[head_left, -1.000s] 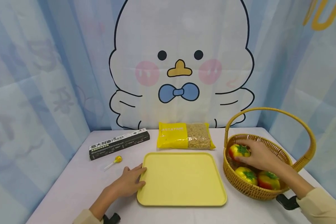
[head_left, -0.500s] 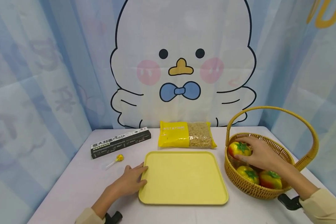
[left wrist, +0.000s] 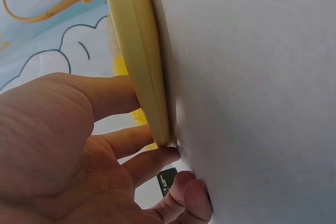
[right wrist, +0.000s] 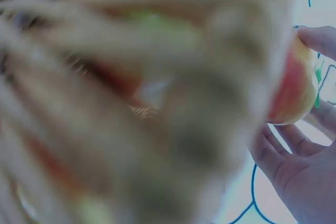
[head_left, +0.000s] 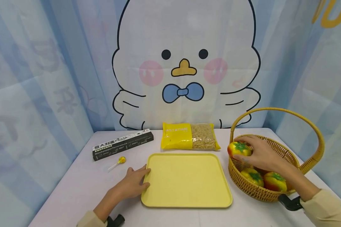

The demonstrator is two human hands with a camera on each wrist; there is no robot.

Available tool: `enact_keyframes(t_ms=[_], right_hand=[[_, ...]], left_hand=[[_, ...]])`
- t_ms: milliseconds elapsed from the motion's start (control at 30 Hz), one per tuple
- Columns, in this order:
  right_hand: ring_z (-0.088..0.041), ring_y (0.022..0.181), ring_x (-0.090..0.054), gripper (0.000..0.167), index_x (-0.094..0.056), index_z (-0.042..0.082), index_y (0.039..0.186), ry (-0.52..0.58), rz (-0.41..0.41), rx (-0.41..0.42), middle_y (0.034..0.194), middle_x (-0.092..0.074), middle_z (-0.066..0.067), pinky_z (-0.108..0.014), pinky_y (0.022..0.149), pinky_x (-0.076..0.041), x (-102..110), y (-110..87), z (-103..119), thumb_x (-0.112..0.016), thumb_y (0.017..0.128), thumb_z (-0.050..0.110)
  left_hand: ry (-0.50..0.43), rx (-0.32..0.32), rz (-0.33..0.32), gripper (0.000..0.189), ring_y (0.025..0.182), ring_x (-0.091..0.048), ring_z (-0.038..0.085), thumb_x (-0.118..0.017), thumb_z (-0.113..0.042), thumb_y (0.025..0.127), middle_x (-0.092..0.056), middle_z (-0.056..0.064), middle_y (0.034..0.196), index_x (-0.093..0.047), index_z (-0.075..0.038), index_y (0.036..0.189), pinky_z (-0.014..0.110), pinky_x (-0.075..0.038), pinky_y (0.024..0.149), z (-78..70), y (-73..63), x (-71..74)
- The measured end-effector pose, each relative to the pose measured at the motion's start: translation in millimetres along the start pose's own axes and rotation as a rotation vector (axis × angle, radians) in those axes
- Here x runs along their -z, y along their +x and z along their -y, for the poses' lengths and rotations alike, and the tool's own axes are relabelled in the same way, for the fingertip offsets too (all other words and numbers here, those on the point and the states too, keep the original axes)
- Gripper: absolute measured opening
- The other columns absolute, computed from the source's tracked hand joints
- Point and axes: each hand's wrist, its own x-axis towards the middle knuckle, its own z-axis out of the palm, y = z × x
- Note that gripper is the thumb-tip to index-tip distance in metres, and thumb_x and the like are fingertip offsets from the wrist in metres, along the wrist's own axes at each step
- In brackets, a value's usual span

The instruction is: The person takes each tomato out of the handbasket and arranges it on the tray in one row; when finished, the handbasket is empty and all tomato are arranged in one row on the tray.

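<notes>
In the head view my right hand (head_left: 260, 154) holds a red-and-yellow tomato (head_left: 239, 148) with a green leafy top, raised at the left rim of a wicker basket (head_left: 245, 186). In the right wrist view the thumb and fingers lie on opposite sides of this tomato (right wrist: 299, 85); blurred wicker covers most of that picture. Two similar tomatoes, one yellower (head_left: 252, 176) and one redder (head_left: 274, 182), sit inside the basket. My left hand (head_left: 132, 183) touches the left edge of a yellow tray (head_left: 187, 181) with spread fingers. Its thumb (left wrist: 113, 94) meets the tray's side in the left wrist view.
Behind the tray lies a yellow pasta bag (head_left: 190, 136). A long black-and-white pasta box (head_left: 122, 145) is at the back left, with a lollipop (head_left: 121, 160) in front of it. The basket's tall handle (head_left: 272, 109) arches above my right hand.
My right hand has lifted the tomato up and a little left, from inside the basket to its rim. The left hand stays against the tray; the head view shifted slightly.
</notes>
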Motion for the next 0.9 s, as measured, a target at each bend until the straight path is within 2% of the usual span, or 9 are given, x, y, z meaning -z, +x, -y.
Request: enact_keyframes(t_ms=[333, 567, 667, 800, 900], right_hand=[[-0.042, 0.119, -0.062, 0.063, -0.065, 0.01, 0.141, 0.016, -0.001, 0.009, 0.14, -0.064, -0.024, -0.062, 0.094, -0.052, -4, 7.7, 19, -0.082, 0.091, 0.045], [-0.026, 0.101, -0.063, 0.061, -0.067, 0.011, 0.139, 0.034, -0.017, 0.04, 0.123, -0.07, -0.014, -0.044, 0.084, -0.051, -10, 15.5, 30, -0.084, 0.09, 0.042], [-0.026, 0.101, -0.064, 0.061, -0.066, 0.009, 0.139, 0.049, -0.017, 0.043, 0.12, -0.07, -0.013, -0.043, 0.083, -0.052, -13, 18.0, 34, -0.084, 0.09, 0.041], [-0.031, 0.107, -0.066, 0.062, -0.066, 0.007, 0.139, 0.068, -0.018, 0.058, 0.125, -0.071, -0.016, -0.047, 0.086, -0.054, -19, 21.5, 40, -0.085, 0.09, 0.04], [-0.03, 0.105, -0.064, 0.06, -0.067, 0.007, 0.138, 0.089, -0.016, 0.076, 0.127, -0.07, -0.016, -0.044, 0.083, -0.054, -24, 24.8, 44, -0.085, 0.089, 0.038]], left_hand=[[0.0, -0.009, -0.013, 0.061, 0.102, -0.038, 0.025, -0.076, -0.023, 0.098, -0.041, 0.015, 0.17, -0.056, -0.007, 0.153, 0.04, -0.034, 0.085, -0.2, -1.4, 0.0], [0.015, -0.005, -0.011, 0.061, 0.102, -0.038, 0.025, -0.075, -0.025, 0.098, -0.041, 0.013, 0.17, -0.055, -0.008, 0.154, 0.039, -0.035, 0.084, 1.0, -0.2, -0.5], [0.021, -0.007, -0.009, 0.062, 0.103, -0.039, 0.025, -0.075, -0.026, 0.098, -0.041, 0.012, 0.17, -0.055, -0.008, 0.154, 0.04, -0.036, 0.085, 1.3, 0.3, -0.4], [0.027, -0.007, -0.008, 0.062, 0.103, -0.039, 0.024, -0.076, -0.027, 0.098, -0.041, 0.012, 0.171, -0.055, -0.009, 0.154, 0.04, -0.037, 0.085, 1.5, 0.3, -0.3], [0.03, -0.008, -0.009, 0.062, 0.103, -0.039, 0.024, -0.075, -0.027, 0.098, -0.041, 0.011, 0.171, -0.055, -0.009, 0.154, 0.04, -0.037, 0.084, 1.7, 0.5, -0.9]])
